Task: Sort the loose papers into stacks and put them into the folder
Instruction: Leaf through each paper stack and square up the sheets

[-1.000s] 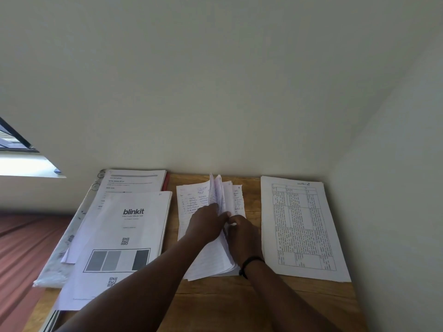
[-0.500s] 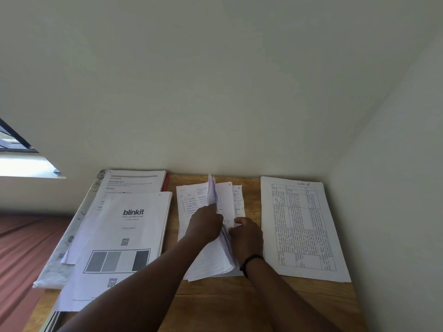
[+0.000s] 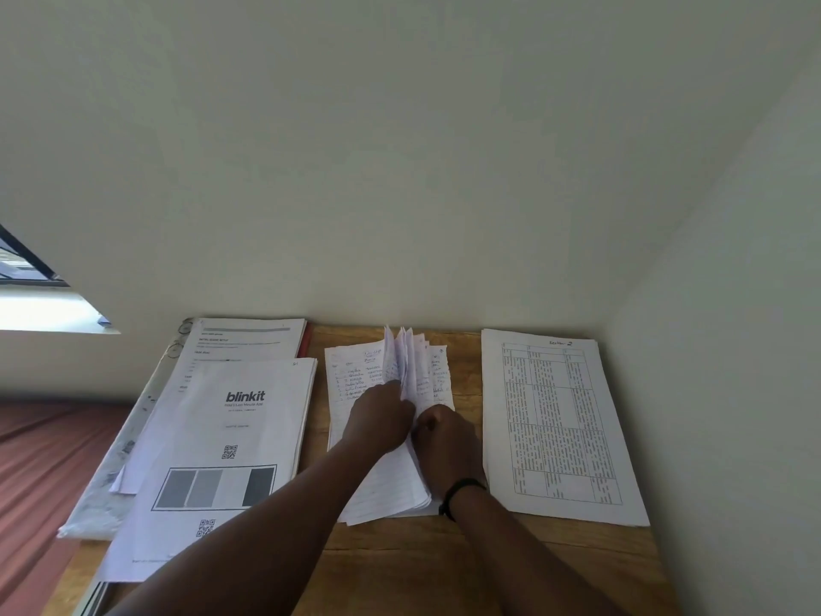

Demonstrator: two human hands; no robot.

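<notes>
Three lots of paper are lying on the wooden tabletop (image 3: 400, 557), which is standing in a corner of pale walls. The handwritten stack (image 3: 355, 384) is sitting in the middle near the back edge, and both hands are working in it. The left hand (image 3: 380, 417) is lying on the stack's left half with its fingers curled, fingertips tucked under a fan of lifted sheets (image 3: 406, 362) that are standing up off the pile. The right hand (image 3: 446, 440) is pressing down just beside it — fingers curled into the stack's right part, though whether they are pinching a sheet I cannot tell. A black band (image 3: 460, 489) is circling the right wrist.

Along the right edge a table sheet (image 3: 559, 424) is lying flat, apart from the stack. At the left edge the blinkit stack (image 3: 222, 437) is overlapping another printed stack (image 3: 244, 344) behind it, with a red edge (image 3: 305, 344) showing beside that one — possibly the folder. Under both, a patterned sheet (image 3: 102, 495) is hanging past the left edge.
</notes>
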